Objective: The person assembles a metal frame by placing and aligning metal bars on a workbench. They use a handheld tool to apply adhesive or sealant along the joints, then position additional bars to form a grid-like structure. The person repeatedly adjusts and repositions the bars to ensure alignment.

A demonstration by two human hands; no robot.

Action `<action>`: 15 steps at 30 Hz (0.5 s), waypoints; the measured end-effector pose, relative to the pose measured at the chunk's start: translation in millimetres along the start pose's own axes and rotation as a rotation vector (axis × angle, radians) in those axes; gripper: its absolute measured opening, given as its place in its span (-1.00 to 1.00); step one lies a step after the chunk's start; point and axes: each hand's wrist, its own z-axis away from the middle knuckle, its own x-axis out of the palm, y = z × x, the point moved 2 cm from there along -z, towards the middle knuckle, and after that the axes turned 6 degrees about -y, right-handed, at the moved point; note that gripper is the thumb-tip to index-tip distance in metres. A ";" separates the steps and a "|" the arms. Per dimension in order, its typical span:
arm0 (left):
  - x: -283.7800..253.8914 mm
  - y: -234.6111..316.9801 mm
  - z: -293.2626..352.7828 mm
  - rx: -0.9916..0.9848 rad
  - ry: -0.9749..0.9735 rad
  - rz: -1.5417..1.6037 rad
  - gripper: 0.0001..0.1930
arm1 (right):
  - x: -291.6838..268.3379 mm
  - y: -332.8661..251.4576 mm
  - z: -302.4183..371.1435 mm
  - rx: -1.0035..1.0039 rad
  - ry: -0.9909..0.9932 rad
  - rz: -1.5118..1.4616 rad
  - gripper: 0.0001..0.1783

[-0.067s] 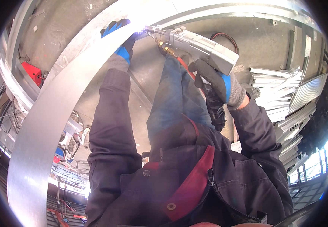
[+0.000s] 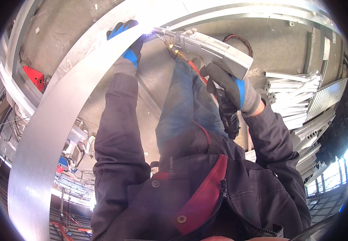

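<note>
A long, broad silvery metal bar [image 2: 67,92] sweeps from the lower left to the top of the view. My left hand [image 2: 132,56], in a black, blue and grey glove, is closed round it: the fingertips curl over the far edge, while the palm is partly hidden by the bar. In my right hand [image 2: 232,86], gloved alike, is the dark taped handle of a silver welding gun [image 2: 214,50]. Its nozzle points left to the bar's edge, just beside my left hand. A bright violet-white light glows at the tip and washes out the metal there.
An orange-red hose [image 2: 197,71] runs from brass fittings [image 2: 176,51] under the gun. Stacked silvery metal profiles [image 2: 294,96] lie on the floor at right. Another long frame piece [image 2: 238,11] crosses the top. A red box-like thing [image 2: 33,78] sits at left, beyond the bar.
</note>
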 end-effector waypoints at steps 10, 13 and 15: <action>-8.4 2.9 8.6 0.069 0.044 0.242 -0.71 | -2.4 -18.7 38.0 0.229 0.092 -0.295 -0.79; -9.1 7.4 10.3 0.043 -0.006 0.264 -0.72 | -0.5 0.4 51.7 0.215 0.083 -0.410 -0.78; -12.7 9.7 12.8 -0.121 -0.076 0.497 -0.65 | 1.1 12.5 61.4 0.172 0.063 -0.400 -0.76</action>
